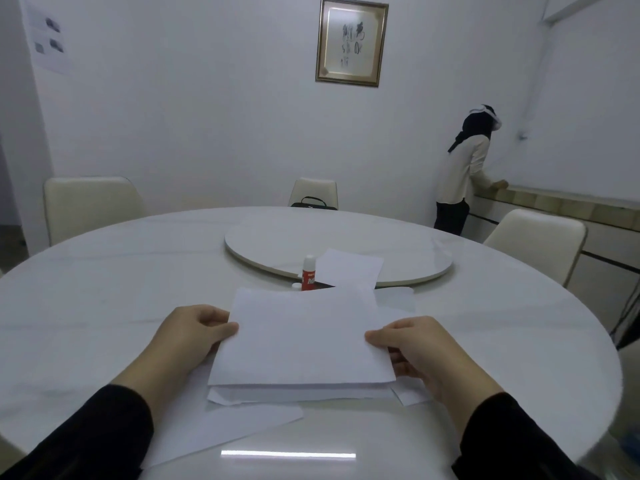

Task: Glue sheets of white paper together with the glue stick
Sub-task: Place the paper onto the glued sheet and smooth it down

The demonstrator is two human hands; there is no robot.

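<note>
I hold a white sheet slightly lifted over a small pile of white sheets near the table's front. My left hand pinches the sheet's left edge and my right hand pinches its right edge. Behind the sheet stands a red-and-white glue stick, upright and uncapped, with its small white cap beside it on the left. Another white sheet leans to the right of the glue stick, and one more sheet lies flat at the front left.
The round white table carries a raised turntable at its centre. Cream chairs stand around it, and a black bag sits on the far chair. A person stands at a counter at the back right.
</note>
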